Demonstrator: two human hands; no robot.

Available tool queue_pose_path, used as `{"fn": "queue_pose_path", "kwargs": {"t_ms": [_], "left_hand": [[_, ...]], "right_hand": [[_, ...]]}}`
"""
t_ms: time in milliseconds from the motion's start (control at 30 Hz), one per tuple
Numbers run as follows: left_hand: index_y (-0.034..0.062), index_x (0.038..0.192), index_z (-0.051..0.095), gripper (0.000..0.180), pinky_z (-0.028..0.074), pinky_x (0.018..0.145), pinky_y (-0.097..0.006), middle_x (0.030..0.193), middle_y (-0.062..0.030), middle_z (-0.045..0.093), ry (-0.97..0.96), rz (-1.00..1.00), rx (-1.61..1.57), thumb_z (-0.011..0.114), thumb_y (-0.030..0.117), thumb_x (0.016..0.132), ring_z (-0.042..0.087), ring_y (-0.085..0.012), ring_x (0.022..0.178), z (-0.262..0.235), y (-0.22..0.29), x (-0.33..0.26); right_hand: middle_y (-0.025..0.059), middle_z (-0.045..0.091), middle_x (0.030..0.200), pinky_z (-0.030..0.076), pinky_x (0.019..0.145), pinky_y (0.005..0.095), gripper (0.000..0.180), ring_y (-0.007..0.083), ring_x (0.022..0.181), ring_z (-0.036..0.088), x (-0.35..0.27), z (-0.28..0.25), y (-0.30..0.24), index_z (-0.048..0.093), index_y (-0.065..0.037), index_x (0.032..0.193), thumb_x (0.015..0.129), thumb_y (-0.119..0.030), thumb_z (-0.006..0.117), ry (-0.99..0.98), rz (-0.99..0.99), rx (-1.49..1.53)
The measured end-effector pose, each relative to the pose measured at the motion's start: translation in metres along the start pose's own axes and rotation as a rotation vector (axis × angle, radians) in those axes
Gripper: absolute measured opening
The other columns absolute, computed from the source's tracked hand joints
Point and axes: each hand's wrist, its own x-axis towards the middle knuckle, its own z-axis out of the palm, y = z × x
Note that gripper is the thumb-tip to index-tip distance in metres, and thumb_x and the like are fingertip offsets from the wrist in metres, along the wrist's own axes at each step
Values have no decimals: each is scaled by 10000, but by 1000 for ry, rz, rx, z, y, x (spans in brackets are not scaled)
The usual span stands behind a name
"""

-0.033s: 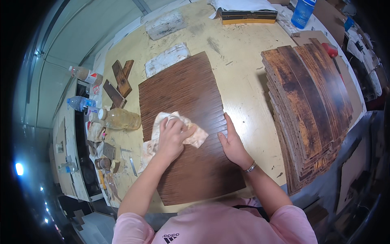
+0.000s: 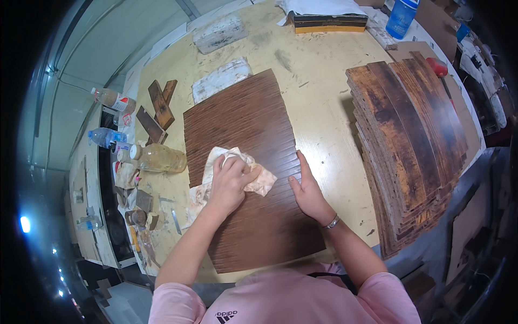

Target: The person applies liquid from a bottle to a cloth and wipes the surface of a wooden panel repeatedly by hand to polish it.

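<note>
Left hand (image 2: 231, 181) closed down over a crumpled stained rag (image 2: 253, 173), pressing it flat on the dark brown wood panel (image 2: 245, 162), about mid-panel. Right hand (image 2: 306, 190) open, fingers straight, palm resting on the panel's right edge, holding nothing. Panel lies flat on the pale worn workbench (image 2: 318, 92). Right of the panel, well apart: a tall stack of dark stained boards (image 2: 410, 140). Left of the panel, near its edge: a plastic bottle of yellowish liquid (image 2: 156, 158) lying on its side.
</note>
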Motion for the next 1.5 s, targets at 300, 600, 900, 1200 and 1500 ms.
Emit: {"fn": "queue_pose_path", "kwargs": {"t_ms": [300,600,900,1200,1500], "left_hand": [[191,1166,785,507,313,1105,-564,935,-17,534,-72,19,-21,700,40,689,568,-254,1028,-1,16,-78],[241,1144,778,451,352,1063,-582,917,3,553,-55,23,-16,702,88,727,583,-222,1042,-7,30,-86],[254,1155,774,436,339,1083,-637,991,1,603,-119,75,-97,686,93,759,606,-215,1112,-16,69,-116],[245,1203,765,516,276,1124,-599,1185,-7,642,-140,-55,-23,751,152,696,566,-228,1243,-10,127,-156],[227,1165,765,433,272,1131,-636,1223,10,661,-80,-95,-41,710,118,749,566,-251,1266,-8,127,-170]], "right_hand": [[292,275,1648,226,1256,400,694,376,1549,270,-1,3,-4,155,73,1608,1047,-100,524,2,3,33],[301,290,1637,245,1251,411,692,388,1537,293,-3,1,2,170,73,1603,1049,-131,531,32,-17,5],[319,261,1642,229,1260,397,744,400,1545,267,-1,-6,0,138,78,1606,1039,-157,558,5,19,-27],[297,77,1694,195,1284,453,1306,434,1580,114,-113,-59,-39,77,61,1620,686,-268,929,-379,-96,-258],[277,47,1702,243,1275,439,1354,424,1581,124,-121,-55,-22,96,2,1633,633,-273,966,-398,-130,-232]]}}
